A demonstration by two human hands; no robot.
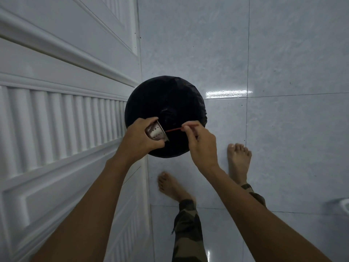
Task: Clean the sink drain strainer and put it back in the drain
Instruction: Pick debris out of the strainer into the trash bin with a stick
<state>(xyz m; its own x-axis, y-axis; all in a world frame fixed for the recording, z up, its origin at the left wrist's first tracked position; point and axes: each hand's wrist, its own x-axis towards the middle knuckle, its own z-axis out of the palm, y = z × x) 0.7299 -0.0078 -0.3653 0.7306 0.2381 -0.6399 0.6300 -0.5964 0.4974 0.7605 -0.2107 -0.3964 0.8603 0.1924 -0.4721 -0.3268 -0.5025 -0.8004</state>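
While the white panelled door [56, 91] runs along my 9 o'clock side, I stand over the round bin lined with a black bag [166, 99], which fills the middle of my view. My left hand [138, 138] reaches out over the bin's 7 o'clock edge. Its fingers [149, 121] are curled and clamped round the small perforated steel cup-shaped drain strainer [155, 132]. The thumb is under it and the others are over the top. I have tipped the strainer on its side so that its wide mouth faces 3 o'clock. I judge this is so that anything loosened drops into the bag and not on the floor.

From that mouth a thin red stick [174, 129] runs toward 3 o'clock, its tip meeting the rim. I cannot tell how far the tip goes inside. My right hand [202, 146] holds the stick from the bin's 5 o'clock side, fingers [186, 129] pinched together on it like on a pen. That grip gives me fine control for picking dirt out of the holes.

The strainer lies wholly in my left fingers and just beside my right ones, joined to them only by the stick. Cleaning seems under way, and no sink shows here.

At 3 o'clock lie the glossy pale grey floor tiles [283, 63], with my bare feet [238, 159] near the bin.
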